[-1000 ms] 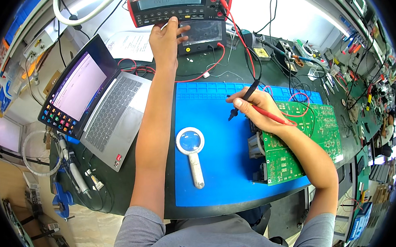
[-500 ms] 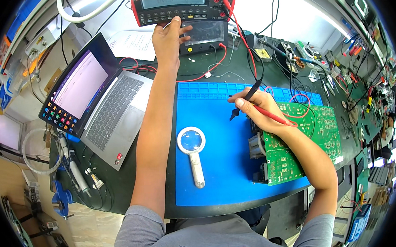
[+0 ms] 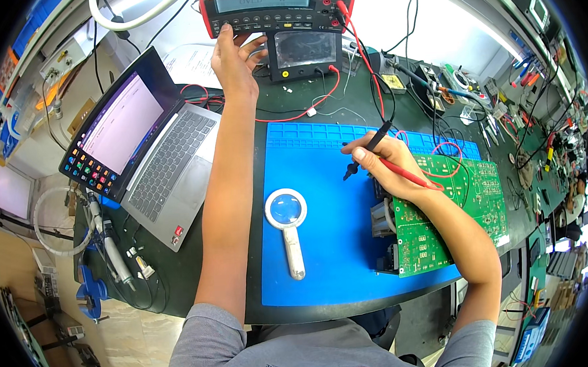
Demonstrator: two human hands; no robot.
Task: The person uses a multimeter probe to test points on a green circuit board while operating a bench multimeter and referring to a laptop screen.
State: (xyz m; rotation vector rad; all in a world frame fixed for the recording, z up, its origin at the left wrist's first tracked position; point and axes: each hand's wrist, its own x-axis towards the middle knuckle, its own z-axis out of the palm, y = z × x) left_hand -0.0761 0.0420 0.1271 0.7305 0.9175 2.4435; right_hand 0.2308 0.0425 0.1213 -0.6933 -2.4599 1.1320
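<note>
My left hand [image 3: 236, 65] reaches up to the bench multimeter [image 3: 278, 11], a dark box with red ends and a lit display. One fingertip touches its button row at the lower left, while the other fingers are spread below it. In my right hand [image 3: 389, 167] are two test probes: a black probe [image 3: 379, 136], tip pointing down-left over the mat, and a red probe [image 3: 410, 175] lying across the palm. My right wrist is over a green circuit board [image 3: 455, 208], which lies with large parts at its left edge. Red and black leads run up to the multimeter.
A magnifying glass [image 3: 286, 214] lies on the blue mat [image 3: 330, 248]. An open laptop [image 3: 166, 163] stands at left. Below the multimeter sits a second device with a dark screen [image 3: 305, 48]. Wires, a soldering iron [image 3: 411, 74] and small tools crowd the right side.
My left hand has slid left along the multimeter's buttons, from the middle to the left end. My right hand stays nearly still with the probes. The view has shifted slightly.
</note>
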